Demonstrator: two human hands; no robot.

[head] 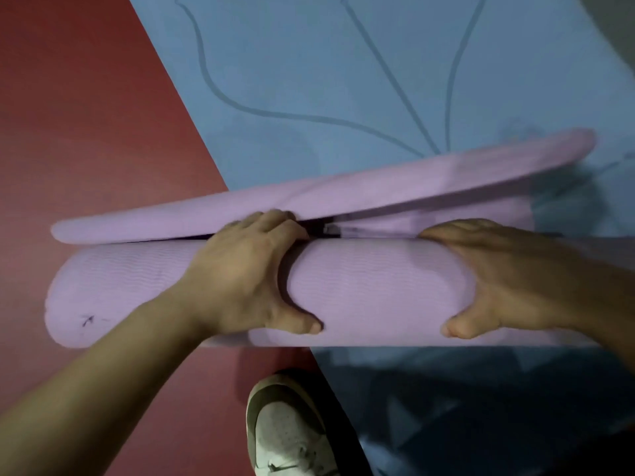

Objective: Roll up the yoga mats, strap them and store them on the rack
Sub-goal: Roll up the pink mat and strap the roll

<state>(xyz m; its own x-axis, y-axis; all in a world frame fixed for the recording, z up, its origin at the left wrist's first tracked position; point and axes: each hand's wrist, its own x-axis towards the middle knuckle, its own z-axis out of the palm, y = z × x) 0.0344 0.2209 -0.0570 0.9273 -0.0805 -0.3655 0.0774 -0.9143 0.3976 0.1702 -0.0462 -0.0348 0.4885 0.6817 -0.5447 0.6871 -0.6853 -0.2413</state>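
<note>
Nearest the camera, a pale shoe [292, 431] stands at the lower edge, where the red floor [86, 132] meets the blue mat [309, 80]. Both bare forearms reach forward from the lower corners, the left one crossing over the red floor.

Just past the shoe, the purple yoga mat [371, 286] lies as a thick roll running left to right, its left end over the red floor and the rest over the blue mat. The left hand [247, 269] grips the roll left of its middle: the thumb presses the near side and the fingers curl over the top into the seam behind. The right hand [508, 273] holds it right of the middle in the same way, thumb on the near face and fingers wrapped over the crest, their tips hidden behind it. A bare stretch of the roll shows between the two thumbs.

Behind the roll, the mat's loose end [343, 197] lifts off as a long flap, close to the roll at the left and rising away toward the right. Something small and dark sits in the gap beside the left fingers, too blurred to make out.

Farthest off, the blue mat spreads flat, marked with thin curved dark lines.
</note>
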